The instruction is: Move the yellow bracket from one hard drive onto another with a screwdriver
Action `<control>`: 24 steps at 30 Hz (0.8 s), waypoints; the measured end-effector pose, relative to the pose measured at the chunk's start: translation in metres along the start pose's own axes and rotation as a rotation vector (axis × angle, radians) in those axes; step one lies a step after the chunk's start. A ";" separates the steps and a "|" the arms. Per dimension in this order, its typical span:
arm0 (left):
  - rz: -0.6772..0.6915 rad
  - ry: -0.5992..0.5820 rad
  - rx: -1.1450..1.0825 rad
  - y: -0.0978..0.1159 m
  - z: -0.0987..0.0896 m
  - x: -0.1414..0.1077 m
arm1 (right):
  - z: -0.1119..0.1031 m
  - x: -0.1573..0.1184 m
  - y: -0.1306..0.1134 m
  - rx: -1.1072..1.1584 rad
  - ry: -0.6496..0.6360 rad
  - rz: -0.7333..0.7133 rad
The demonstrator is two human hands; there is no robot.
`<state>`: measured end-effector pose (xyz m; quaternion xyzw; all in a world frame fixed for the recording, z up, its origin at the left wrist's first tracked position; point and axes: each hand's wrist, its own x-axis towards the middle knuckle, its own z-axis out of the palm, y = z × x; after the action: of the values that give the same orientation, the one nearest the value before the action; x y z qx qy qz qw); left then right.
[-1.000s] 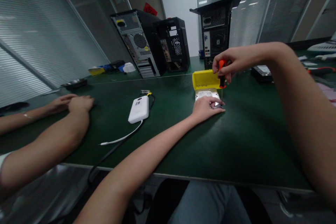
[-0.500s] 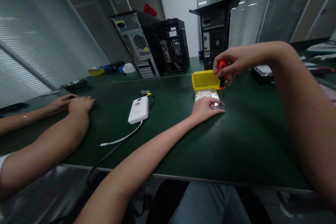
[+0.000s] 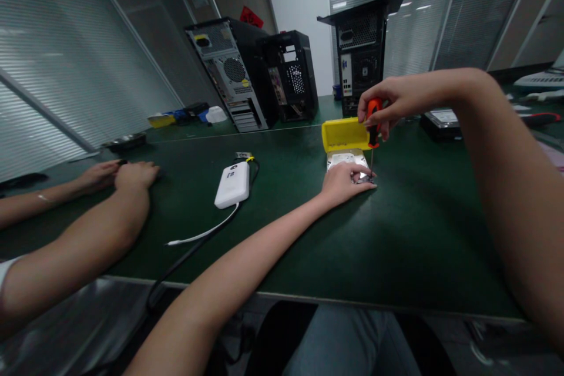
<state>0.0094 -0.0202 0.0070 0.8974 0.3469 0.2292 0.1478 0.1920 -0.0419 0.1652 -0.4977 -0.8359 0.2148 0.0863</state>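
My right hand [image 3: 379, 110] is closed around the orange and black handle of a screwdriver [image 3: 374, 123], whose shaft points straight down. The screwdriver's tip meets the near right corner of a small silver hard drive [image 3: 346, 157]. On that drive lies my left hand [image 3: 346, 183], its thumb and fingers gripping the near end and hiding part of it. Just behind the drive stands an open yellow case [image 3: 343, 133] with tiny bits inside, too small to make out.
A white power bank [image 3: 232, 184] with cables lies left on the green table [image 3: 282, 258]. Computer cases [image 3: 238, 70] stand at the back, another [image 3: 363, 53] behind the yellow case. Another drive [image 3: 442, 123] sits right. Another person's hands [image 3: 127, 175] rest at the left.
My hands have barely moved and hold the same things. At the left, the other person's fingers have shifted slightly, and a small dark thing shows between them.
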 end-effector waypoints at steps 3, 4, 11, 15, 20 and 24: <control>-0.011 -0.001 -0.013 0.001 0.000 0.000 | 0.000 0.001 0.000 0.003 -0.007 -0.006; -0.012 0.000 -0.016 0.001 0.000 0.000 | 0.000 0.001 0.000 -0.004 -0.008 -0.004; 0.006 0.015 -0.021 0.000 0.001 0.000 | 0.002 0.001 -0.001 -0.025 -0.003 0.016; -0.006 0.011 -0.025 0.002 0.001 0.000 | 0.002 0.002 0.000 -0.004 -0.008 0.016; -0.016 0.016 -0.022 0.002 0.001 0.001 | 0.004 0.004 0.000 -0.044 0.019 0.011; 0.011 0.030 -0.019 0.001 0.002 0.001 | 0.005 0.006 0.001 -0.040 0.025 -0.004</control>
<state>0.0114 -0.0202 0.0061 0.8943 0.3419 0.2466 0.1500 0.1880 -0.0378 0.1603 -0.5002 -0.8400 0.1915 0.0871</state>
